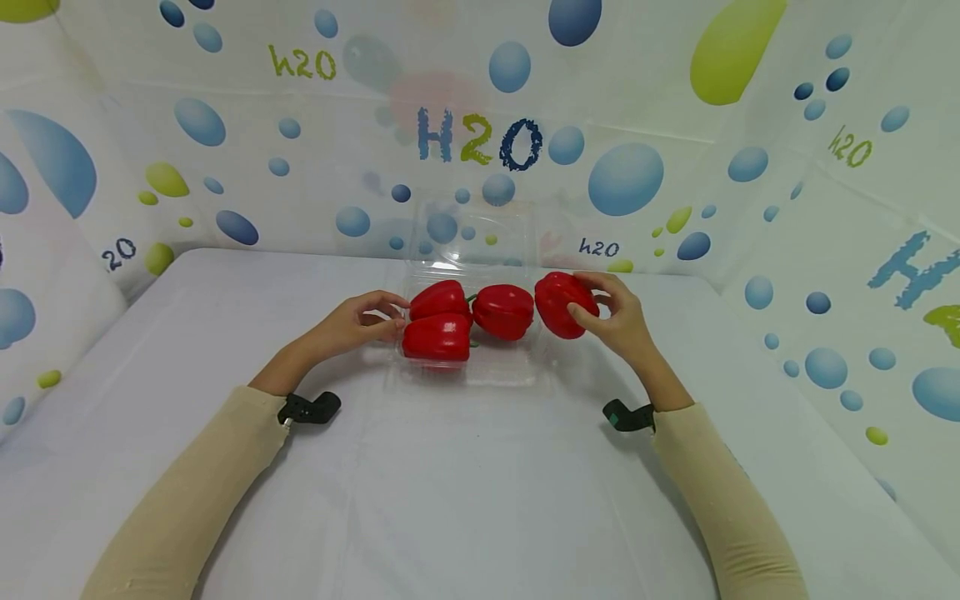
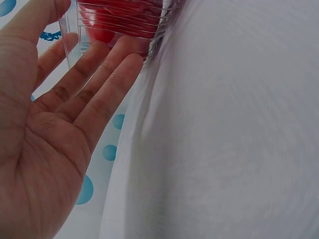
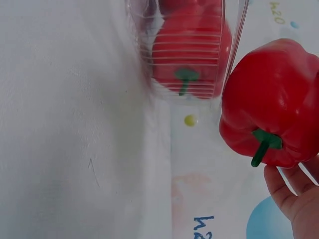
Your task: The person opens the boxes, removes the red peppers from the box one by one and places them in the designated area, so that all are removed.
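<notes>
Red bell peppers, three, already sit in the clear clamshell tray (image 1: pixel 420 377) near the white-clothed table's (image 1: pixel 480 500) far edge, your right hand (image 1: pixel 615 321) clamps the fourth pepper (image 1: pixel 558 302) just outside, your left hand (image 1: pixel 352 327) rests flat-fingered against its wall, bubble-print backdrop (image 1: pixel 622 179) behind.

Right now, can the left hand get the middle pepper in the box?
Probably yes. The left hand rests on the box side, the lid is open, and only two peppers sit between it and the middle pepper.
</notes>
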Motion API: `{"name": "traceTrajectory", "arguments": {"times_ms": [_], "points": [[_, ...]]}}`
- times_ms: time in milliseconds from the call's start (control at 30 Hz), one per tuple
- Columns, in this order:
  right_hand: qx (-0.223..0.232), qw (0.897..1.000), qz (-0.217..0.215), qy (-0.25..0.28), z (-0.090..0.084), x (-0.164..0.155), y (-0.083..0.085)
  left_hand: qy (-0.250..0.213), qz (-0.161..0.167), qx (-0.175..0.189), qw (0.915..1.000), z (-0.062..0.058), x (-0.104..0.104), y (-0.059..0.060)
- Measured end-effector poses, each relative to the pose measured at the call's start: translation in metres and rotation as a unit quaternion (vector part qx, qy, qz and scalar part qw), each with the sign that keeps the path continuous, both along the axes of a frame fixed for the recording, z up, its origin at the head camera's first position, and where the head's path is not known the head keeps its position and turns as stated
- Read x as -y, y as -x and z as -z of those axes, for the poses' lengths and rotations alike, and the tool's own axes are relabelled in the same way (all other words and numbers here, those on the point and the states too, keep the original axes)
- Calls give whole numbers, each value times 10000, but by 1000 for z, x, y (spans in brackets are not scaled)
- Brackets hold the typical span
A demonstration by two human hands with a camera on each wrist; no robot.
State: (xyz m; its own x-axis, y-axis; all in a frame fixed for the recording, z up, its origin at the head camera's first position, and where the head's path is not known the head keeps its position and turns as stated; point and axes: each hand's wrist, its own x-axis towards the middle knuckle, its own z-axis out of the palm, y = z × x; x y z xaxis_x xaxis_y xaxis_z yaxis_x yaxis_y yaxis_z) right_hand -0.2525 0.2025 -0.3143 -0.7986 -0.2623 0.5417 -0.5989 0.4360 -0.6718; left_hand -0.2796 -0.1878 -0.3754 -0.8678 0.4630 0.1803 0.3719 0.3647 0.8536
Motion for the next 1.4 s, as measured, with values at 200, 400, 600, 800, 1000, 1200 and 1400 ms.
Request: {"name": "traceTrajectory", "arguments": {"times_ms": [200, 400, 600, 800, 1000, 1200, 1400], "points": [[53, 9999, 144, -69, 1, -2, 0, -17, 6, 15, 10000, 1, 0, 0], [108, 9996, 233, -114, 5, -5, 4, -14, 5, -12, 10000, 0, 0, 0], [260, 9987, 386, -186, 24, -19, 26, 7, -12, -3, 10000, 1, 0, 1], [271, 9983, 470, -233, 33, -25, 35, -21, -9, 29, 10000, 1, 0, 1], [373, 9972, 566, -300, 37, -27, 37, -40, -5, 35, 10000, 2, 0, 2], [366, 9965, 612, -437, 35, -26, 33, -86, 44, 51, 9999, 3, 0, 3], [413, 9953, 701, -534, 40, -31, 39, -81, 24, 57, 9999, 3, 0, 3]]}}
